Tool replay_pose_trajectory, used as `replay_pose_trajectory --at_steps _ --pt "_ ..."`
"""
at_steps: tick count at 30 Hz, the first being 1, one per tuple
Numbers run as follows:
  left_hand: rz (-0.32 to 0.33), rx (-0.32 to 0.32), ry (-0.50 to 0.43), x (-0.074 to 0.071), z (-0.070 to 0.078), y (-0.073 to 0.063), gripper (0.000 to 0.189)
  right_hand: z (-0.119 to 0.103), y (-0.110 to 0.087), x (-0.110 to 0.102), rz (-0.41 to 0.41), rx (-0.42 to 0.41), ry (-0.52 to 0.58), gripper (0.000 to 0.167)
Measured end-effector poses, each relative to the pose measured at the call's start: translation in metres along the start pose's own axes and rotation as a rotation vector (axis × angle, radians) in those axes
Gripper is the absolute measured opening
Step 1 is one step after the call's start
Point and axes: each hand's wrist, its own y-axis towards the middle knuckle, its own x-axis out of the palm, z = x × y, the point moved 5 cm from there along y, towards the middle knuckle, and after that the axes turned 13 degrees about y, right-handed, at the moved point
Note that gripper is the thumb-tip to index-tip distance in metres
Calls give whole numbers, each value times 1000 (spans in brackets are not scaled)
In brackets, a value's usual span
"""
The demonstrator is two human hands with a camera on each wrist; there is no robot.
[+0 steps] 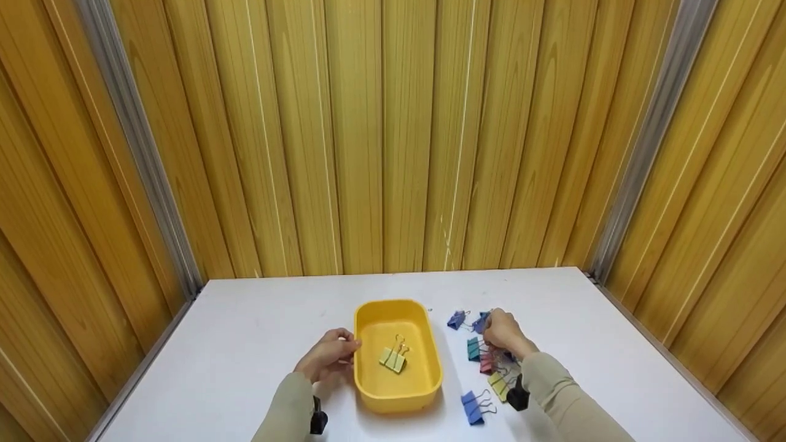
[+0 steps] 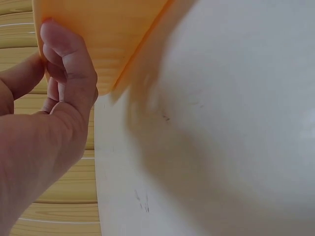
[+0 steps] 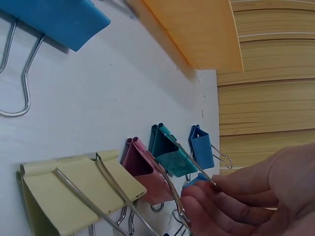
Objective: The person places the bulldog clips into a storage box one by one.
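My left hand [image 1: 331, 353] pinches the left rim of a yellow plastic box [image 1: 399, 402] between thumb and fingers; the left wrist view shows the box wall [image 2: 106, 39] at those fingertips. In the box lies a pale yellow binder clip [image 1: 392, 360]. To the right, my right hand [image 1: 505, 331] reaches over a group of binder clips, fingertips pinching a blue binder clip [image 1: 480, 323] that they mostly hide. Close by these fingers are a teal clip [image 3: 172, 156], a pink clip [image 3: 145, 172] and another blue clip [image 3: 201, 146].
A yellow binder clip [image 1: 500, 387] and a larger blue one [image 1: 474, 407] lie nearer me on the white table [image 1: 245, 368]. Another dark clip is partly covered by the right hand. Wood-patterned walls [image 1: 399, 135] enclose the table at the back and sides.
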Motion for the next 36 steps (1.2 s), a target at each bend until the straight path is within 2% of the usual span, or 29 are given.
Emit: replay_pose_trajectory --at_steps 8,12,17,24,30,36 --pt "-3 -3 -9 0 -2 1 15 5 3 4 3 83 194 9" --pt "-8 5 -11 1 -2 1 14 6 4 3 -6 123 251 10" --pt "-20 26 -24 1 -1 2 13 3 5 1 -29 150 294 10" --pt "-25 25 -27 1 0 2 13 -9 7 -2 -70 200 340 12" --pt "-21 28 -25 1 0 1 13 -25 8 -3 -80 197 381 12" --pt "-22 28 -17 0 0 1 14 -44 10 0 -93 186 372 16"
